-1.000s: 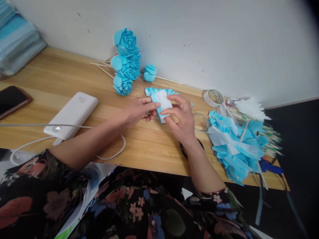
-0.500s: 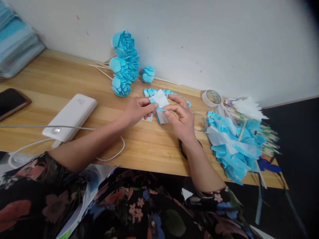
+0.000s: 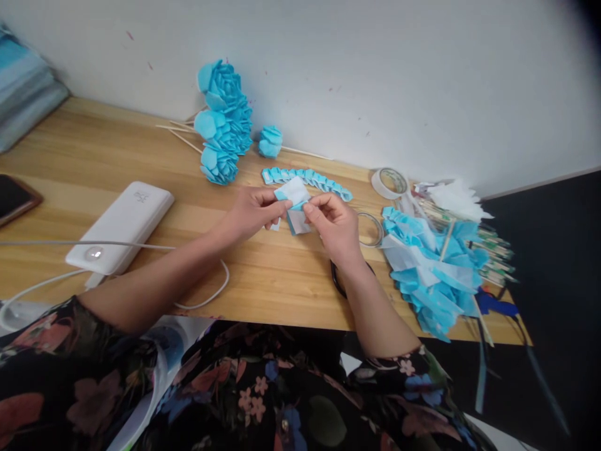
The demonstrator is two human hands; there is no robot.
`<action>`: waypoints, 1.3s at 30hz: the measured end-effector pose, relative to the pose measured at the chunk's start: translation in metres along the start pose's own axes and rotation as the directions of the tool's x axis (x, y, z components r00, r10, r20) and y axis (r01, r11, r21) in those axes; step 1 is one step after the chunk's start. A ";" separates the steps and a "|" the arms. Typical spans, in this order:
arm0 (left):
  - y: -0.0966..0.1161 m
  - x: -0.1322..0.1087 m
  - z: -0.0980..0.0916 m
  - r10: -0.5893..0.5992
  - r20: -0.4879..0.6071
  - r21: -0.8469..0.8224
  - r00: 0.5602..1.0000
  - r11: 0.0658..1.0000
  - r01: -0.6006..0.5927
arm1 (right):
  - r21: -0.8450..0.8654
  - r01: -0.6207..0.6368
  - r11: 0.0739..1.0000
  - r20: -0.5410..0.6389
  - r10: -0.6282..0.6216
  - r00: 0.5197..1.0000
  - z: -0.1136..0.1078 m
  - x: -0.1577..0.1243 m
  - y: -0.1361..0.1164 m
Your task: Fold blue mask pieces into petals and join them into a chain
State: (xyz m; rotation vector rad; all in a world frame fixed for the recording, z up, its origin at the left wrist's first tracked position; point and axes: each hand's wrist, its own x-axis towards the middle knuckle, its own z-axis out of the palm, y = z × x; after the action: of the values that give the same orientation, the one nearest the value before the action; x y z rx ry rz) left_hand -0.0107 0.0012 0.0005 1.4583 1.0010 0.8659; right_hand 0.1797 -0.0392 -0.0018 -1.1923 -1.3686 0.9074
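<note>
A small piece of blue-and-white sheet point(image 3: 295, 190), like thin fabric or paper, is pinched between both hands above the table. My left hand point(image 3: 253, 213) grips its left side between thumb and fingers. On the right side, my right hand point(image 3: 335, 222) pinches the same folded edge. Another blue-and-white piece point(image 3: 300, 222) shows just below it; whether the two are joined I cannot tell. Behind the hands lies a curved row of folded blue pieces point(image 3: 307, 176). A small white scrap point(image 3: 276, 224) lies under my left fingers.
Blue handmade flowers point(image 3: 223, 125) on sticks lie at the back, near a single blue bud point(image 3: 270, 141). Tape rolls point(image 3: 389, 183), a blue crumpled pile point(image 3: 434, 275) and sticks are at right. A white power bank point(image 3: 119, 228) with a cable and a phone point(image 3: 16, 199) are at left.
My right fingers have curled in closer around the folded edge of the sheet. The whole view has shifted slightly, so the table's things appear further left.
</note>
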 end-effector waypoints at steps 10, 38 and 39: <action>0.003 -0.002 0.001 -0.023 0.022 0.006 1.000 1.000 0.023 | 0.001 -0.049 0.999 -0.045 0.049 0.998 0.003 -0.001 -0.001; 0.004 0.000 -0.002 0.029 0.146 0.018 0.989 0.999 -0.032 | 0.084 -0.198 0.977 0.149 0.184 0.972 -0.001 0.000 0.000; 0.004 0.001 -0.002 0.033 0.135 0.018 0.990 0.999 -0.036 | 0.076 -0.187 0.979 0.140 0.175 0.974 0.000 0.000 0.000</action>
State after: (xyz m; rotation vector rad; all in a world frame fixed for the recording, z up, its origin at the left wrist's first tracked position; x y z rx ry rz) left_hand -0.0122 0.0025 0.0043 1.5347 0.8886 0.7727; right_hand 0.1801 -0.0388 -0.0016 -1.2210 -1.3248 1.1836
